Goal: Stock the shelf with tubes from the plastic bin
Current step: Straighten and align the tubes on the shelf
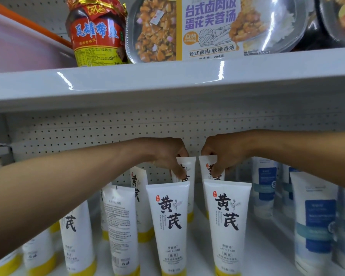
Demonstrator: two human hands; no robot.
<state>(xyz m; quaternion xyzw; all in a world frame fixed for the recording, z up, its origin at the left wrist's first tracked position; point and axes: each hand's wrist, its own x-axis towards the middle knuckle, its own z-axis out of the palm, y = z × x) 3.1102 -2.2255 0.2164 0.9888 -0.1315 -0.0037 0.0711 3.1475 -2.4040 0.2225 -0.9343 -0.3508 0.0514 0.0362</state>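
We find both hands working deep in the lower shelf (267, 248), near the centre of the view and against the pegboard back (108, 128). The left hand (167, 154) pinches the crimped top of a white tube (188, 166) between thumb and curled fingers. Just beside it, toward three o'clock, the right hand (225, 154) pinches the top of a second tube (204, 166) in the same way. Both held tubes stand upright, cap down, in the back row, each behind a front tube: one at six o'clock (170, 222), one toward five o'clock (226, 222). Whether the held tubes already rest on the shelf we cannot tell, since the front ones hide their bases. Toward seven and eight o'clock more yellow-capped tubes stand, among them one turned with its back print outward (122, 226) and one leaning (139, 188). We judge the stocking well along: several rows are filled, and these two are being seated. Straightening the turned and leaning tubes may remain. At three to four o'clock blue-labelled tubes (317, 220) fill the neighbouring section. On the upper shelf (167, 82) sit a red jar (98, 32) at eleven o'clock and a meal tray (207, 26) at twelve. A pink container with an orange rim (18, 46) at ten o'clock may be the bin; we cannot say, nor how many tubes are left.
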